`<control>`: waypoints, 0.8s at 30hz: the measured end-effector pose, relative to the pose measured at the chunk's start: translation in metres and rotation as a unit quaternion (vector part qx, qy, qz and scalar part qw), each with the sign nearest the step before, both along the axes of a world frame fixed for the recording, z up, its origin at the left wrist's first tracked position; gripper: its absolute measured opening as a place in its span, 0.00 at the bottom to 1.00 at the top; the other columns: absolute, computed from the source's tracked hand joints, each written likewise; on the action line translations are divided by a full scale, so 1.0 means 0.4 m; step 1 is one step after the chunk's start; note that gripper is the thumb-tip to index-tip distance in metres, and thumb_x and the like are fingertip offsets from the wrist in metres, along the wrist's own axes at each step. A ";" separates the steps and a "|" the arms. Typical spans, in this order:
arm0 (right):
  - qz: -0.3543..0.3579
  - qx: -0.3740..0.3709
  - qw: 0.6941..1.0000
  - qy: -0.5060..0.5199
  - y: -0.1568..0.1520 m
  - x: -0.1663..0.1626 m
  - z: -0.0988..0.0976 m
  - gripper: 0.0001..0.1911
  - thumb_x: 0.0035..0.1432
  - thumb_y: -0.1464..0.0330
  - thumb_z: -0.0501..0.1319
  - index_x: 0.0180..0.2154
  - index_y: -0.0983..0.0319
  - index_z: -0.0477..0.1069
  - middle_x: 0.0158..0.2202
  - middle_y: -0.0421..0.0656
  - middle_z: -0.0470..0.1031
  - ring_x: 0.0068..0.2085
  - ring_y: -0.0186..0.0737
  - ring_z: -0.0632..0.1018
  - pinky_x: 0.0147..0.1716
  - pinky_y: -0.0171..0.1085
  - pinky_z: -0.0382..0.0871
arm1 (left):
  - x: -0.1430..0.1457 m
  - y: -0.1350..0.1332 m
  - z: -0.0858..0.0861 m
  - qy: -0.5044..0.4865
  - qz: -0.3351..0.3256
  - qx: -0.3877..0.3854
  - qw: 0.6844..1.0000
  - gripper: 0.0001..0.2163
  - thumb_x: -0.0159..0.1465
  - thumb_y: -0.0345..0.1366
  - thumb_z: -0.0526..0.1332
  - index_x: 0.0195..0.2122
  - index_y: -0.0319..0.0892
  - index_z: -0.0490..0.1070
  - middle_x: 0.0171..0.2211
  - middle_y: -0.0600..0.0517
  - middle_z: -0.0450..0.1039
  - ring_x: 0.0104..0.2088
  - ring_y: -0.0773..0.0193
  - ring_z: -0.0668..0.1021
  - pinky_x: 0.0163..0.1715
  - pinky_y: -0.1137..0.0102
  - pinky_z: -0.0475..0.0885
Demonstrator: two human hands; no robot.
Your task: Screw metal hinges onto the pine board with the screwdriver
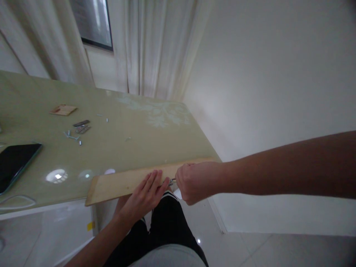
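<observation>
A long pale wooden board (116,184) lies along the near edge of the glass-topped table (125,137). My left hand (146,193) rests flat on the board with its fingers stretched out, pressing it down. My right hand (193,182) is closed in a fist just to the right of the left fingertips. It grips a small metal tool (171,181) whose tip shows between the two hands at the board's edge. The rest of that tool is hidden inside the fist.
Small metal screws and brackets (79,129) lie scattered on the table's left part, with a small wooden piece (63,109) behind them. A dark tablet (15,163) lies at the left edge. Curtains and a white wall stand beyond the table.
</observation>
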State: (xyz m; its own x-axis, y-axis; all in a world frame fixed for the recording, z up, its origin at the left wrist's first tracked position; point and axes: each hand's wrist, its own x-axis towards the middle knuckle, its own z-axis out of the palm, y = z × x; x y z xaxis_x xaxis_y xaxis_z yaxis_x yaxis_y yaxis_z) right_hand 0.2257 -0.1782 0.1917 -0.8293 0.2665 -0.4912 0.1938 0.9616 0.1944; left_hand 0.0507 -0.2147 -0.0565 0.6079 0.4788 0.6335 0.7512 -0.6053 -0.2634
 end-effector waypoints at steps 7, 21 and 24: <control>-0.289 0.024 0.951 -0.105 0.090 -0.010 0.045 0.23 0.69 0.56 0.60 0.43 0.68 0.83 0.37 0.58 0.85 0.38 0.52 0.84 0.32 0.41 0.70 | 0.002 0.003 0.004 -0.001 -0.003 0.003 1.000 0.23 0.71 0.35 0.58 0.66 0.40 0.66 0.63 0.36 0.74 0.62 0.45 0.78 0.62 0.55 0.72; -0.127 0.055 0.985 -0.104 0.143 0.024 0.025 0.22 0.66 0.53 0.66 0.42 0.67 0.82 0.36 0.53 0.85 0.37 0.49 0.83 0.33 0.39 0.68 | 0.003 0.000 0.011 0.004 0.001 -0.006 1.000 0.24 0.70 0.34 0.59 0.67 0.40 0.67 0.63 0.37 0.74 0.63 0.46 0.77 0.64 0.55 0.70; -0.317 -0.019 0.930 -0.184 0.151 0.015 0.016 0.31 0.63 0.44 0.64 0.33 0.67 0.83 0.29 0.52 0.83 0.30 0.46 0.81 0.31 0.40 0.69 | 0.002 0.000 -0.001 0.001 -0.004 -0.007 1.000 0.25 0.70 0.34 0.59 0.68 0.39 0.66 0.64 0.35 0.72 0.63 0.44 0.76 0.64 0.54 0.69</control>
